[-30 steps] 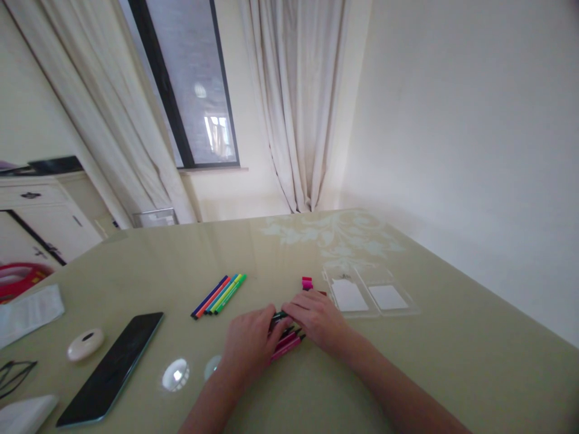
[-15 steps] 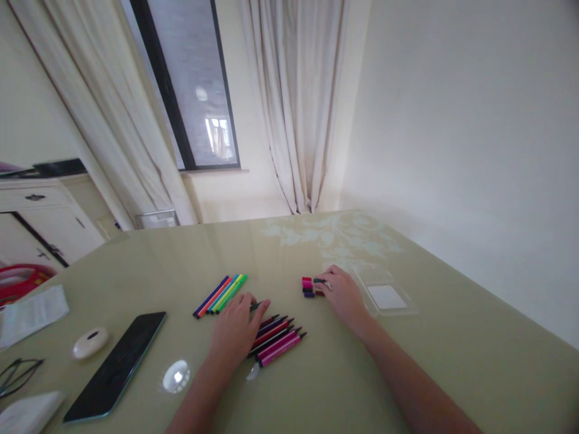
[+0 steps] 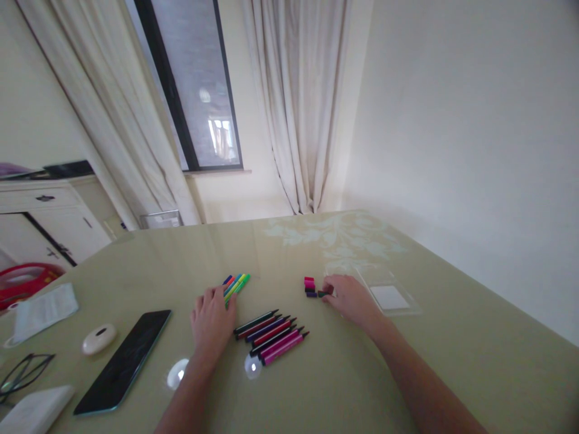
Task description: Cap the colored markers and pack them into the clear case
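Observation:
My left hand (image 3: 212, 316) lies over the lower ends of several bright capped markers (image 3: 237, 288), its thumb apart from the fingers; it has no lifted marker. To its right is a slanted row of uncapped dark, red and pink markers (image 3: 275, 339), tips pointing up and right. The fingertips of my right hand (image 3: 350, 295) are closed on a small dark green marker cap (image 3: 322, 294) at the tabletop. Just left of that cap, several loose pink, red and dark caps (image 3: 309, 286) form a short column.
A clear plastic case (image 3: 391, 298) with a white insert lies beyond my right hand. At left are a black phone (image 3: 124, 361), a pale oval case (image 3: 99, 339), glasses (image 3: 27, 374), a face mask (image 3: 45, 313) and a white box (image 3: 38, 410). A wall borders the table's right side.
My left hand has left the dark marker, which now lies at the top of the uncapped row, and moved left onto the bright markers. My right hand has lowered the green cap beside the others.

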A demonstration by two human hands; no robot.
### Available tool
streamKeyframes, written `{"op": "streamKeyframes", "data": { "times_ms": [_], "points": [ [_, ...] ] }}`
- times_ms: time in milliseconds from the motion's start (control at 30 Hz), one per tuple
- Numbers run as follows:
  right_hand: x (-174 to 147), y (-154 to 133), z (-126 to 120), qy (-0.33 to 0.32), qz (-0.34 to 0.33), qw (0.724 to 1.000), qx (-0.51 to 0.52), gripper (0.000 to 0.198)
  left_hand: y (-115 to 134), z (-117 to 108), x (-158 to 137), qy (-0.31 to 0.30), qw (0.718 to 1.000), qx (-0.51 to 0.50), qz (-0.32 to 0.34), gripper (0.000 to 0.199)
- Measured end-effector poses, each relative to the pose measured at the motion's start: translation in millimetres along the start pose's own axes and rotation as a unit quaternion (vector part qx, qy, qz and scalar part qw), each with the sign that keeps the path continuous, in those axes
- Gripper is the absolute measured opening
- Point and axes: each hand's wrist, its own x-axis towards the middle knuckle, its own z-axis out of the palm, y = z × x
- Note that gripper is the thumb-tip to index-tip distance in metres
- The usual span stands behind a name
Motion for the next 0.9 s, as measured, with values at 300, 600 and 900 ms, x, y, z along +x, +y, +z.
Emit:
{"op": "streamKeyframes", "data": {
  "times_ms": [300,600,900],
  "points": [
    [1,-1,11,0.019,0.001,1.0,-0.021,0.007,1,-7,0,-0.015,0.999,0.035,0.0,0.029],
    [2,-3,14,0.045,0.0,0.999,-0.017,0.005,1,-7,-1,-0.017,0.999,0.021,0.026,0.024],
    [-4,-37,31,0.12,-0.124,0.984,0.052,0.039,33,-8,-9,-0.027,0.958,-0.187,0.215,0.017]
  ]
}}
